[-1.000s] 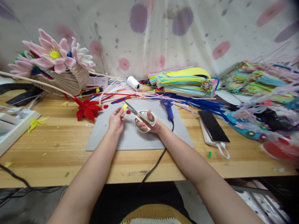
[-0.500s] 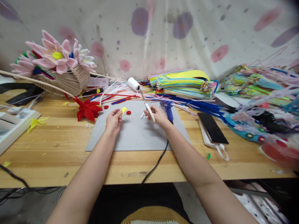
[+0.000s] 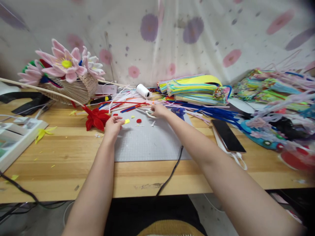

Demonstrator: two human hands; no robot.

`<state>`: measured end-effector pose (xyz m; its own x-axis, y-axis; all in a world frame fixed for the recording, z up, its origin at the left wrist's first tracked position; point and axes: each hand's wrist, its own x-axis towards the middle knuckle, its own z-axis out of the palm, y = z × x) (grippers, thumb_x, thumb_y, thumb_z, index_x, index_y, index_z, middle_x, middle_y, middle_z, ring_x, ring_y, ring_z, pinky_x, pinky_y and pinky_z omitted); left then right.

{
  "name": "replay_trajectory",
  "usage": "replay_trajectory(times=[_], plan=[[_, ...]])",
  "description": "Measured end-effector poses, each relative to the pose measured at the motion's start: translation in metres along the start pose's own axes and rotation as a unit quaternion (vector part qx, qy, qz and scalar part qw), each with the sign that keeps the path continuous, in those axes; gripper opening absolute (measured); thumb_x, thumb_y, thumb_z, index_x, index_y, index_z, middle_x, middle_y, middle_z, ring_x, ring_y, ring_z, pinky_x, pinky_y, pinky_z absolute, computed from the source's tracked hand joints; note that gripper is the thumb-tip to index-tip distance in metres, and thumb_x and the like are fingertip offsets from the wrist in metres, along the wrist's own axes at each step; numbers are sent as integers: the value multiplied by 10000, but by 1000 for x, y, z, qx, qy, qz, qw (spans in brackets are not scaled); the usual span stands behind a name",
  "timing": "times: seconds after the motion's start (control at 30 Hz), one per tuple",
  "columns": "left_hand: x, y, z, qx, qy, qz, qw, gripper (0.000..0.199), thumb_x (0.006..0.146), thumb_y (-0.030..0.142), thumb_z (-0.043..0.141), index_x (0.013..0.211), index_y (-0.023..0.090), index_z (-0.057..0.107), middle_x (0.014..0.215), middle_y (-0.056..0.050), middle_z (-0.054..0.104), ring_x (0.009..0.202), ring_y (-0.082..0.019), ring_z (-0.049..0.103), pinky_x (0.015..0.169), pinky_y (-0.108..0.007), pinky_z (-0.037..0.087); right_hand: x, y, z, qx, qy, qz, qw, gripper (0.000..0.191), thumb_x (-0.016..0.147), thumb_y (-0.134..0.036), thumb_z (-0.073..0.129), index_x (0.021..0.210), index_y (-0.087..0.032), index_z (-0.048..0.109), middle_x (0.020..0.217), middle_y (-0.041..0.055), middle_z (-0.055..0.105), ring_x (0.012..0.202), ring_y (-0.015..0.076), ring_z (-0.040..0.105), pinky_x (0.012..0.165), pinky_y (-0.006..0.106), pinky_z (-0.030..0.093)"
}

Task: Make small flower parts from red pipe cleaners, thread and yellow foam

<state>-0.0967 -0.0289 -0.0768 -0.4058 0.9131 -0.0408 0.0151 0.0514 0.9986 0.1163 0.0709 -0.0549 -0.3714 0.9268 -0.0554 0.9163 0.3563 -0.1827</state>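
My left hand (image 3: 113,127) pinches a small yellow piece (image 3: 126,121) over the left side of the grey cutting mat (image 3: 147,147). Farther back, my right hand (image 3: 159,111) is closed around the handles of a pair of scissors (image 3: 149,114), low at the mat's rear edge by the loose pipe cleaners. Between the hands lie a red disc (image 3: 139,121), a tiny yellow scrap (image 3: 133,116) and a white bit (image 3: 153,124). Left of my left hand rests a red fuzzy flower (image 3: 96,118) on a long stem. A blue glue gun (image 3: 179,113) is partly hidden behind my right forearm.
A white thread spool (image 3: 143,91) and bundled pipe cleaners (image 3: 197,90) sit at the back. Pink flowers (image 3: 61,62) stand rear left, near a white power strip (image 3: 22,141). To the right lie a phone (image 3: 228,136) and a craft pile (image 3: 270,127). A black cord (image 3: 172,172) crosses the front edge.
My right hand has carried the scissors from upright over the mat back and down to its rear edge. My left hand has shifted slightly left, and a yellow scrap now shows on the mat.
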Motion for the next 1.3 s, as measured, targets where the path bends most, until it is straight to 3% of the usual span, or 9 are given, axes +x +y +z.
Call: replay_trajectory(times=[0.2,0.37,0.5,0.63,0.83,0.93,1.13,1.23,1.3], plan=[[2,-6,-4,45,-16,-12,999,265,467,193,685,704,137,582,460,61,452,349,-38,349,345,-178,237,25,10,0,-29,-65,-48,996,259,710,-321,615,916,-176,678,904,53,670,782,166,561,636,229,348],[5,-16,-3,77,41,-9,996,186,477,185,695,630,139,600,479,21,496,385,-61,385,386,-200,271,33,10,15,-4,97,-23,995,260,717,-163,589,963,-144,669,1017,129,619,946,228,534,793,297,385],[7,-25,1,185,58,36,980,140,571,259,656,681,182,615,550,7,561,471,-114,476,479,-238,345,16,0,33,85,210,-61,972,243,739,-125,532,954,-146,641,1012,118,590,992,235,504,871,355,384],[9,-29,6,322,95,92,937,109,661,281,588,739,210,615,698,-28,633,693,-191,576,672,-304,400,-16,-4,47,158,254,-91,950,185,771,-148,505,910,-173,624,1000,92,587,1007,209,494,890,336,382],[11,-29,8,387,120,118,906,130,692,263,555,800,208,600,782,-49,648,852,-234,581,845,-373,360,-52,6,57,209,267,-70,938,199,764,-124,479,904,-157,616,936,87,603,914,195,526,835,317,405],[12,-32,7,336,121,114,927,140,678,281,575,789,200,600,749,-35,631,774,-197,579,804,-343,389,-58,9,59,229,268,-60,934,225,776,-105,432,890,-167,616,910,81,608,883,186,534,812,310,412],[17,-34,8,64,42,130,989,217,592,308,647,758,175,603,688,-13,592,644,-129,533,655,-259,424,-59,9,62,234,244,-62,939,228,779,-105,425,861,-183,622,925,75,624,902,190,536,819,318,410],[17,-30,10,133,48,89,986,201,586,300,656,741,177,620,688,-19,608,678,-151,549,704,-289,419,-59,10,64,231,235,-59,942,236,762,-91,428,862,-176,624,924,79,626,894,189,538,811,320,413],[16,-28,11,248,91,73,962,159,616,297,640,734,192,630,720,-26,631,750,-182,565,783,-335,392,-58,11,65,230,228,-54,945,239,754,-88,429,861,-177,624,920,77,628,891,188,539,810,323,414]])
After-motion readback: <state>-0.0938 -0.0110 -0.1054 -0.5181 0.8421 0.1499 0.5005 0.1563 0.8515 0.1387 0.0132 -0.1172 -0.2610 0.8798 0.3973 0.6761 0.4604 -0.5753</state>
